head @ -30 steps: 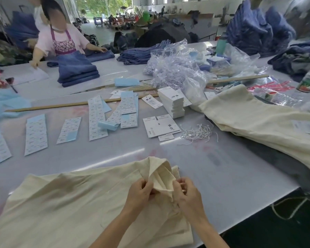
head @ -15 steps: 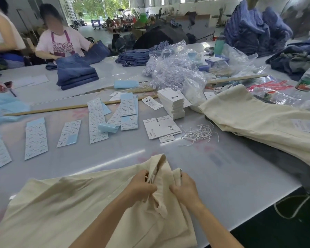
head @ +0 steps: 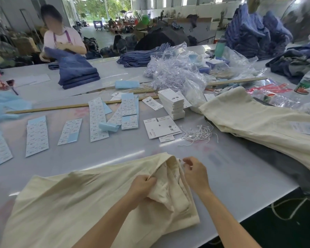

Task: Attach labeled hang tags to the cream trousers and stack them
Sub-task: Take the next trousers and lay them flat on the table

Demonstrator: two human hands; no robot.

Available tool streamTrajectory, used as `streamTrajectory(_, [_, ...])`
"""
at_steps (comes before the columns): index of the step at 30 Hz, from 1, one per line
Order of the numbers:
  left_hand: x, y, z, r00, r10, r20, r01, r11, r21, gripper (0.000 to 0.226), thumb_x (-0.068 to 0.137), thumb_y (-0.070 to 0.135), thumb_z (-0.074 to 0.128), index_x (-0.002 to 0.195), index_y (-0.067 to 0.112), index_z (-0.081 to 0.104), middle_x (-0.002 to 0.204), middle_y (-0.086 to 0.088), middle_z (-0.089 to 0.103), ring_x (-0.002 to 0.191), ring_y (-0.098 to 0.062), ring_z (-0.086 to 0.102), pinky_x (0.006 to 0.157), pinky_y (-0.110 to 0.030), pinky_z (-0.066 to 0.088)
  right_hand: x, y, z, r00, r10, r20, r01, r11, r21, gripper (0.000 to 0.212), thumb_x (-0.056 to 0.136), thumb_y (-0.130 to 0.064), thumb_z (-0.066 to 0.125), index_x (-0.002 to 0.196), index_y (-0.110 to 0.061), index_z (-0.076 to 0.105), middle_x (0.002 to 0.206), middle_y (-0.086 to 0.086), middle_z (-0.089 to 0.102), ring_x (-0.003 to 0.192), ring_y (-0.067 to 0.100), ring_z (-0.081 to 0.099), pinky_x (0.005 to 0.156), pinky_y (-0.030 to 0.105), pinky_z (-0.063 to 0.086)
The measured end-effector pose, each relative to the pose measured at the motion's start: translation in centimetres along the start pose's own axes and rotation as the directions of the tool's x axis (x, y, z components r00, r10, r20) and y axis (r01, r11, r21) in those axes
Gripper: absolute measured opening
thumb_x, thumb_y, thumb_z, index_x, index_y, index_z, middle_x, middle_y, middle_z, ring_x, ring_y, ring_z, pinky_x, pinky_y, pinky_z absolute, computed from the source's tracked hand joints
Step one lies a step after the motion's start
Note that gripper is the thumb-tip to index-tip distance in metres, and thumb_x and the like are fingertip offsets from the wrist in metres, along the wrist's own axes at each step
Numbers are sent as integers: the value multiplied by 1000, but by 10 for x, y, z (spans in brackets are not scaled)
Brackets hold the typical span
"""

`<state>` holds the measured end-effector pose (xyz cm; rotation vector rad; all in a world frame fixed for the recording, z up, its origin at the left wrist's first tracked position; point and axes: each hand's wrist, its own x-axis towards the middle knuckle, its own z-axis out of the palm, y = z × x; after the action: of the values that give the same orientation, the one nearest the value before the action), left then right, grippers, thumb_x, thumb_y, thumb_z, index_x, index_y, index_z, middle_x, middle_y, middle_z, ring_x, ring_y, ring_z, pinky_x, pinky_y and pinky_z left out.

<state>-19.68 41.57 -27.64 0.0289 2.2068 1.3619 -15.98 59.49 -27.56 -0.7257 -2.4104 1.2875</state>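
Cream trousers [head: 75, 199] lie flat across the near table edge, waistband to the right. My left hand [head: 141, 186] grips a bunched fold of the waistband. Just right of the waistband, my right hand [head: 195, 171] has its fingers curled at the cloth's edge; whether it pinches cloth I cannot tell. White hang tags lie in a stack [head: 174, 104], and two loose ones [head: 161, 127] lie nearer. A tangle of white strings [head: 197, 134] sits beside them. More cream trousers [head: 258, 124] are piled at the right.
Sheets of blue-backed stickers [head: 97, 119] spread over the left and middle of the table. A wooden stick [head: 61, 107] lies across. Clear plastic bags [head: 177, 74] and blue jeans [head: 77, 74] lie farther back, where a person folds denim. The table edge [head: 258, 208] drops off at right.
My right hand has let go of the waistband fold and lifted up and right. The waistband has opened out, with my left hand still holding the fold.
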Motion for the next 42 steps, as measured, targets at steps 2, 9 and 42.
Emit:
streamTrajectory(2, [1,0,-1,1000,17,-3,-17,1000,0,19,88,20,54,72,11,53,72,-9,49,68,-18,47,62,-29,35,-11,2,-3,993,73,96,-81,993,83,7,85,-22,65,85,-17,61,77,-7,62,80,17,62,62,17,43])
streamTrajectory(9, [-2,15,-18,997,69,-24,-70,997,-30,18,59,19,59,52,16,43,54,1,39,51,-16,37,46,-25,26,-40,16,0,980,-175,89,197,882,-428,20,86,-29,59,103,-18,61,104,-2,55,100,17,51,85,28,42])
streamTrajectory(42, [8,4,16,918,393,59,-386,846,367,21,85,21,61,91,41,56,103,9,63,94,-10,58,80,-22,46,-24,22,-2,880,369,300,-472,750,463,18,81,15,57,95,6,64,66,8,69,50,14,63,47,22,52])
